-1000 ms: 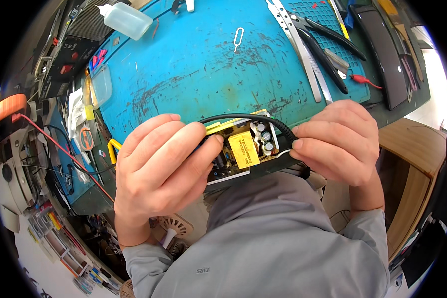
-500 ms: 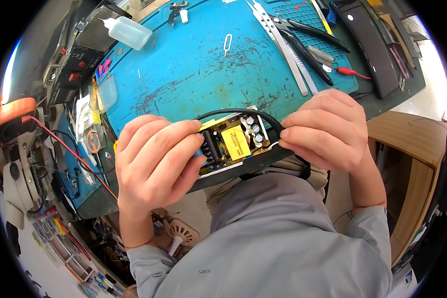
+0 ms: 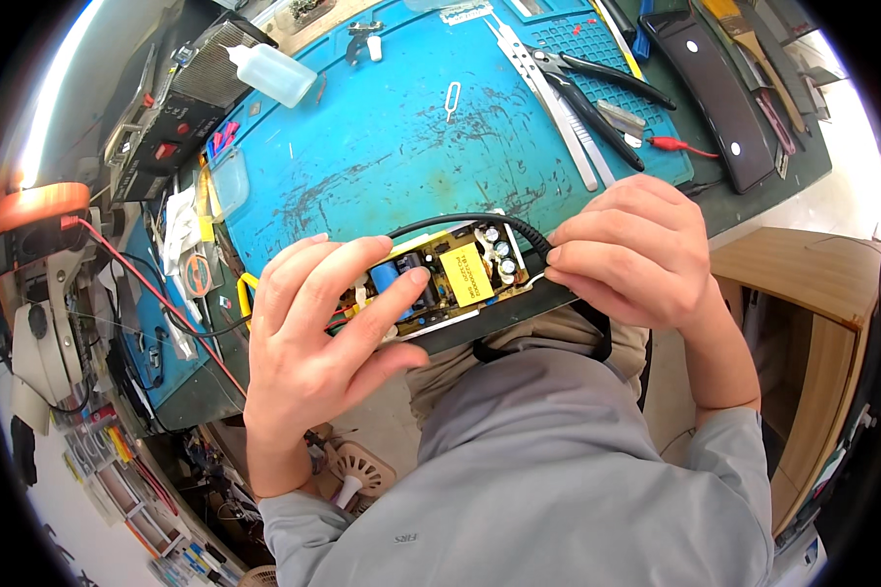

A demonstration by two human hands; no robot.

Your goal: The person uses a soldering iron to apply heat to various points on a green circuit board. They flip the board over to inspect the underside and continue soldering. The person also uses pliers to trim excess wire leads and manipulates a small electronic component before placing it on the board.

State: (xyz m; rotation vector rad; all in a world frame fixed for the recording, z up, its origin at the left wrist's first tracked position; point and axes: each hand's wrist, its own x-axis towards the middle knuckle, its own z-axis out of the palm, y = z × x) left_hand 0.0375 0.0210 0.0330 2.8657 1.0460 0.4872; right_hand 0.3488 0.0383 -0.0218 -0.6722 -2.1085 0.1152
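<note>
A narrow circuit board (image 3: 434,291) lies along the mat's near edge. It carries a yellow-wrapped transformer (image 3: 467,273), a blue capacitor (image 3: 387,278) and several small silver-topped capacitors at its right end. My left hand (image 3: 315,318) is over the board's left end with fingers apart. Its index fingertip touches a part near the blue capacitor, and the thumb stretches out below the board. A black cable (image 3: 450,218) arches along the far side of the board. With thumb and fingers, my right hand (image 3: 646,256) pinches the cable's ribbed end beside the board's right end.
On the blue mat (image 3: 362,137) lie a small metal pin tool (image 3: 452,101), tweezers (image 3: 548,108) and black-handled cutters (image 3: 597,108). A squeeze bottle (image 3: 276,76) sits at far left by a black device. A dark phone-shaped slab (image 3: 710,103) and brush (image 3: 744,39) are at far right.
My left hand has loosened and its fingers have spread, uncovering the blue capacitor and the board's left end. The thumb has moved away from the board. My right hand still pinches the cable.
</note>
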